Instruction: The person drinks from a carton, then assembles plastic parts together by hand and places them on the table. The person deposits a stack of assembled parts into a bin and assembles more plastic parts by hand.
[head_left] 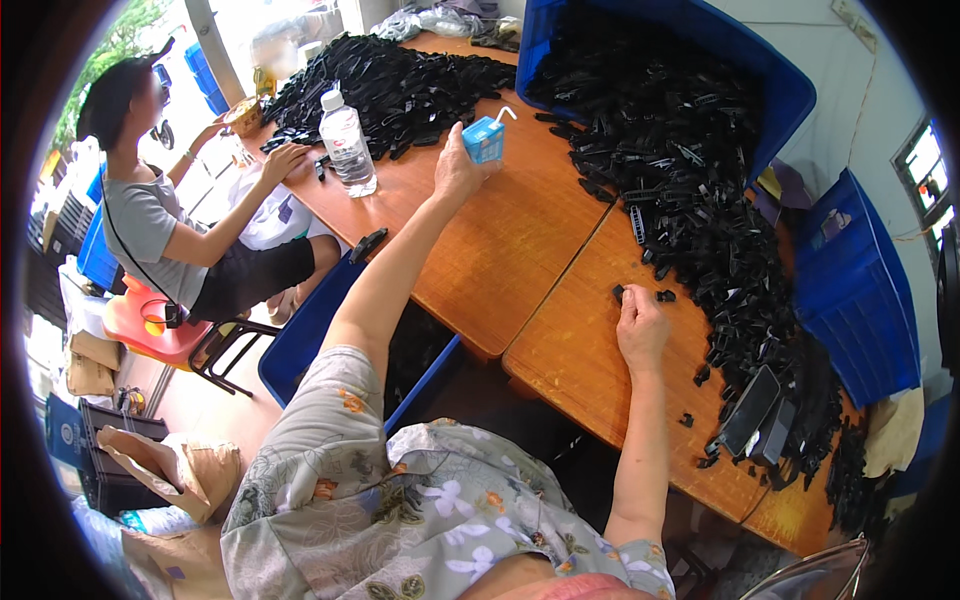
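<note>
Left hand (458,172) grips a small blue drink carton (483,142) with bent white straw over the brown wooden table (510,250), right of the clear plastic bottle (346,150). Right hand (642,325), well apart, pinches what appears to be a small black plastic piece (619,293), left of the heaped black plastic parts (690,215).

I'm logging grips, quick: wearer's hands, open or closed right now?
Left hand: closed, holding the blue carton.
Right hand: closed, apparently pinching a black piece.
</note>
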